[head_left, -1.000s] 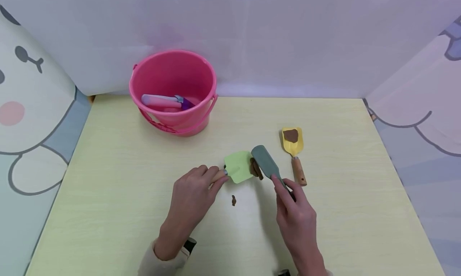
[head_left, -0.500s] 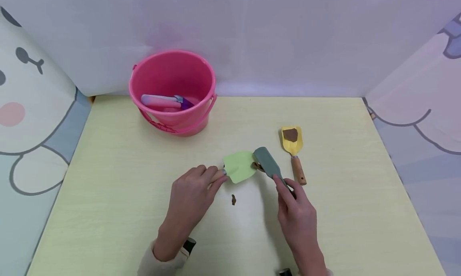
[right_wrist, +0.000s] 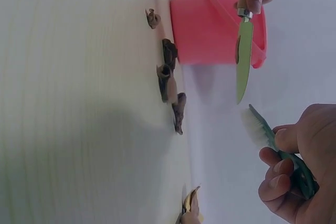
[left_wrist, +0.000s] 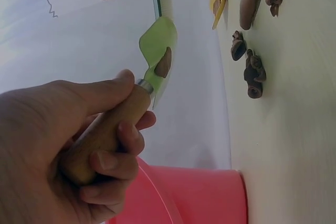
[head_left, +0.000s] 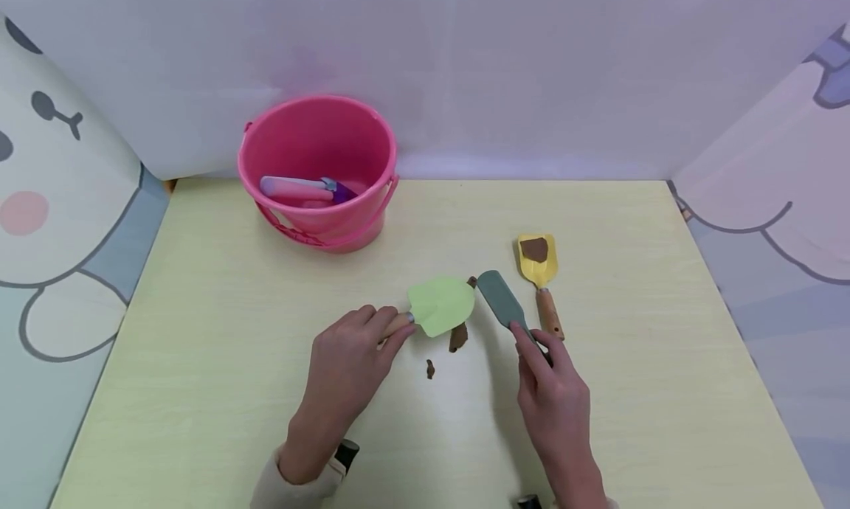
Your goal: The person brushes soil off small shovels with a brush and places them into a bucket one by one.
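Observation:
My left hand [head_left: 348, 361] grips the wooden handle of a light green garden trowel [head_left: 438, 305], whose blade is raised above the table. A flat brown patch [left_wrist: 164, 62] shows on the blade's underside in the left wrist view. My right hand [head_left: 554, 398] holds a dark green brush [head_left: 501, 296] by its handle, just right of the blade's tip; its white bristles [right_wrist: 254, 127] show in the right wrist view. Several curled brown pieces lie on the table under the trowel, one at its lower edge [head_left: 458, 337]. A smaller brown piece [head_left: 430, 369] lies nearer me.
A pink bucket [head_left: 361, 229] stands at the back left, with a tool with a pink and lilac handle [head_left: 297, 188] inside. To the right lies a yellow scoop [head_left: 541, 274] with a wooden handle and a brown patch on its blade. White curtain-like cloth [head_left: 505, 81] borders the table's back.
The brush has drawn a little to the right, off the trowel's tip. Brown pieces seen between blade and brush now show below and behind the blade. The trowel has shifted slightly left.

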